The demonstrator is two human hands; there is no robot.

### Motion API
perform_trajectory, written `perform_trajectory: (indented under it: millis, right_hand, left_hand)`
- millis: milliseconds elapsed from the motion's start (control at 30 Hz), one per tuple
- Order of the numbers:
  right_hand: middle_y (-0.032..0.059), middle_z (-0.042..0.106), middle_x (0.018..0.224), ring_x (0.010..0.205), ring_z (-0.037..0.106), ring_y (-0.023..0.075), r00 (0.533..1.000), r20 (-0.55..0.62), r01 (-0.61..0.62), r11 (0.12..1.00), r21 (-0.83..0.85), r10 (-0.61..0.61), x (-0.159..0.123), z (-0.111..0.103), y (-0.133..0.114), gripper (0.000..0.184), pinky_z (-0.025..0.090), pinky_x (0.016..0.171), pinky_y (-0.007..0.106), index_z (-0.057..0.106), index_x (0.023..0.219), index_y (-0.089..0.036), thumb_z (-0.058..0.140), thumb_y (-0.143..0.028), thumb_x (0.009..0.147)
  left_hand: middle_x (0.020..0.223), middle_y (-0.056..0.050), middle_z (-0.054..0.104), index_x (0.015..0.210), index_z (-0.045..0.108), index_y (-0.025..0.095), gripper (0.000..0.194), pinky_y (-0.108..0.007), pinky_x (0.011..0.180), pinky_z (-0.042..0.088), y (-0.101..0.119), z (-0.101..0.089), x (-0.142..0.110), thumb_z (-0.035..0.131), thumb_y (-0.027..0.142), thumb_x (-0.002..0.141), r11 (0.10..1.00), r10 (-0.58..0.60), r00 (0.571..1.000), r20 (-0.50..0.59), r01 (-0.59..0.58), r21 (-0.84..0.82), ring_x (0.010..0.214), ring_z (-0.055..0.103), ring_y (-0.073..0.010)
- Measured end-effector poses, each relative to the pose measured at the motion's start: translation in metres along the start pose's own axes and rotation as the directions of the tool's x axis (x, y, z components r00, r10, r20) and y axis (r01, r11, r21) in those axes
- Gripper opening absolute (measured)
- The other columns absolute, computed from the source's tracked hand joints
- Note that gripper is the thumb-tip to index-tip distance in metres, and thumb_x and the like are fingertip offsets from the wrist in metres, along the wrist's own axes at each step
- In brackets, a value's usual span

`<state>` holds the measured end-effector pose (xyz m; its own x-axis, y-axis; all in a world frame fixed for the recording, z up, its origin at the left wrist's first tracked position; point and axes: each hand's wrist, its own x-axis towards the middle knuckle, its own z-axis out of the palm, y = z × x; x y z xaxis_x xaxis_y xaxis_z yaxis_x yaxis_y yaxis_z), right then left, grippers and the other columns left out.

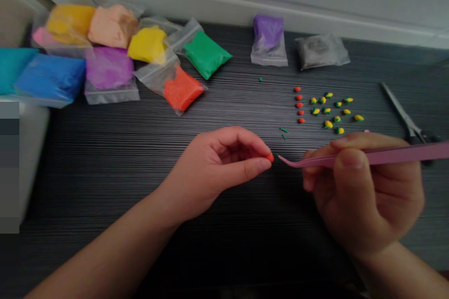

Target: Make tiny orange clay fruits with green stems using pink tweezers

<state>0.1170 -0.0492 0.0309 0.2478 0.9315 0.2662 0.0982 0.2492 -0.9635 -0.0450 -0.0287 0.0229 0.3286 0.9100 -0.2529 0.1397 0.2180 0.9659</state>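
Between the thumb and forefinger of my left hand (224,161) is pinched a small red clay ball (270,158). My right hand (365,187) grips pink tweezers (329,160) with a bent tip pointing left. A tiny green clay bit (278,155) sits at the tweezer tip, just right of the red ball and apart from it. Two thin green clay strips (284,130) lie on the dark table beyond the hands. Farther off, several red clay balls (299,104) stand in a column beside several small yellow-and-green clay pieces (327,110).
Bags of coloured clay crowd the back left, with the red clay bag (184,89) and green clay bag (206,54) nearest the middle. A purple clay bag (269,32) and a grey bag (322,51) lie at the back. Scissors (403,114) rest at the right, partly behind my right hand.
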Motion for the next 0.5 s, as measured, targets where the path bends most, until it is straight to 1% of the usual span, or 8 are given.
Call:
perform_trajectory:
  millis: [133, 233, 367, 500]
  right_hand:
    - [0.0003, 0.055, 0.071, 0.044, 0.052, 0.0093, 1.000, -0.003, 0.028, 0.999, 0.014, -0.028, -0.0012, 0.0003, 0.0007, 0.011, 0.040, 0.033, 0.027, 0.057, 0.084, -0.018, 0.051, -0.012, 0.078]
    - [0.0001, 0.055, 0.069, 0.044, 0.051, 0.0093, 1.000, 0.009, 0.012, 1.000, 0.009, -0.012, -0.0015, 0.0004, 0.0005, 0.010, 0.041, 0.034, 0.027, 0.057, 0.084, -0.018, 0.051, -0.013, 0.078]
    - [-0.0010, 0.054, 0.066, 0.044, 0.051, 0.0092, 0.999, 0.023, 0.034, 0.999, 0.000, -0.034, -0.0016, 0.0006, 0.0005, 0.010, 0.040, 0.032, 0.026, 0.058, 0.084, -0.019, 0.051, -0.014, 0.078]
    - [-0.0004, 0.054, 0.067, 0.046, 0.053, 0.0092, 0.998, 0.047, 0.036, 0.999, -0.013, -0.036, -0.0024, 0.0005, 0.0007, 0.009, 0.042, 0.034, 0.026, 0.057, 0.085, -0.019, 0.051, -0.015, 0.079]
  left_hand:
    - [0.082, -0.001, 0.066, 0.081, 0.061, 0.023, 0.010, -0.024, 0.065, 0.050, 0.0000, 0.0006, 0.0004, 0.061, 0.027, 0.072, 0.999, -0.013, 1.000, 0.006, 0.013, -0.047, 0.074, 0.062, -0.0131]
    - [0.081, -0.001, 0.066, 0.081, 0.061, 0.023, 0.011, -0.025, 0.064, 0.050, 0.0007, 0.0003, 0.0004, 0.061, 0.029, 0.072, 0.999, -0.024, 1.000, 0.013, 0.025, -0.042, 0.072, 0.062, -0.0133]
    - [0.079, 0.001, 0.066, 0.081, 0.061, 0.023, 0.011, -0.025, 0.064, 0.050, 0.0014, -0.0004, 0.0004, 0.061, 0.029, 0.072, 0.999, -0.012, 1.000, 0.026, 0.013, -0.031, 0.071, 0.062, -0.0129]
    - [0.078, 0.000, 0.066, 0.082, 0.061, 0.023, 0.011, -0.024, 0.063, 0.050, 0.0013, -0.0004, 0.0005, 0.061, 0.028, 0.072, 1.000, -0.010, 1.000, 0.022, 0.011, -0.030, 0.071, 0.062, -0.0128]
